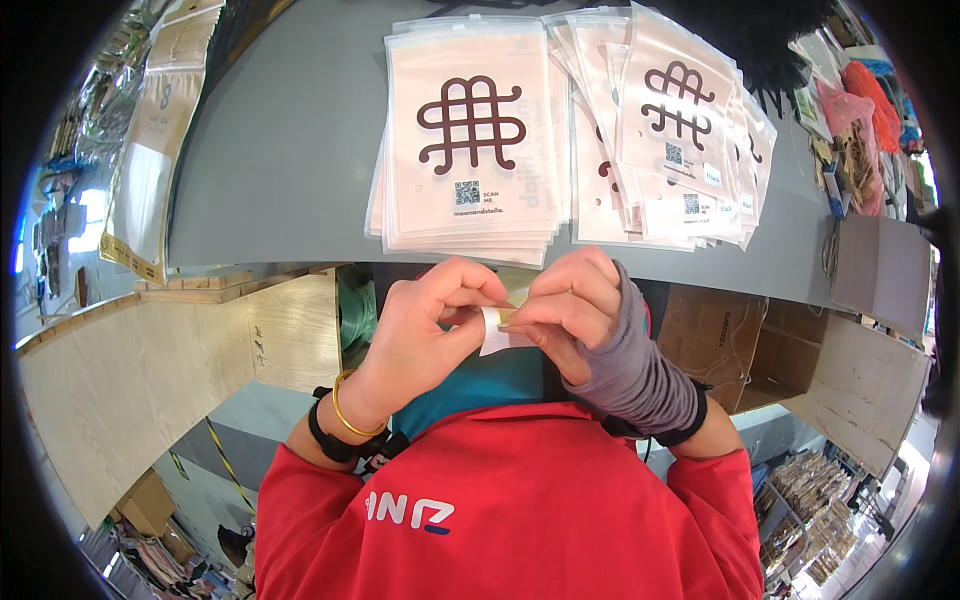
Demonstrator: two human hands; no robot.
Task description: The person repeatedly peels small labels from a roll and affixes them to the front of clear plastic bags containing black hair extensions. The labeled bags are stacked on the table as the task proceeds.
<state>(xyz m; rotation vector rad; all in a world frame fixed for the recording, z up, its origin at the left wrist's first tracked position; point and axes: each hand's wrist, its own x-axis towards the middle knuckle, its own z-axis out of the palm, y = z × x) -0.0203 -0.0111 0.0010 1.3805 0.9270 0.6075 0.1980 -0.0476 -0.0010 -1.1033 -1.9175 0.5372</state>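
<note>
Both my hands meet in front of me, just off the near edge of the grey table. My left hand [435, 318] pinches a small white label strip [494, 336] between thumb and forefinger. At the strip's other side, the fingertips of my right hand [577, 308] are closed on its upper edge. A grey sleeve covers the right wrist and palm. Straight ahead lies a neat stack of pale pink zip bags [398, 150] with a dark looped emblem. To its right, more such bags [690, 130] lie fanned out, some bearing small white labels.
The grey table [270, 150] spans the view ahead. At its left edge hangs a clear and gold plastic bag [150, 150]. Black fluffy material [740, 35] sits at the far right. Open cardboard boxes [710, 335] stand below the table's right side, and wooden panels [140, 370] at left.
</note>
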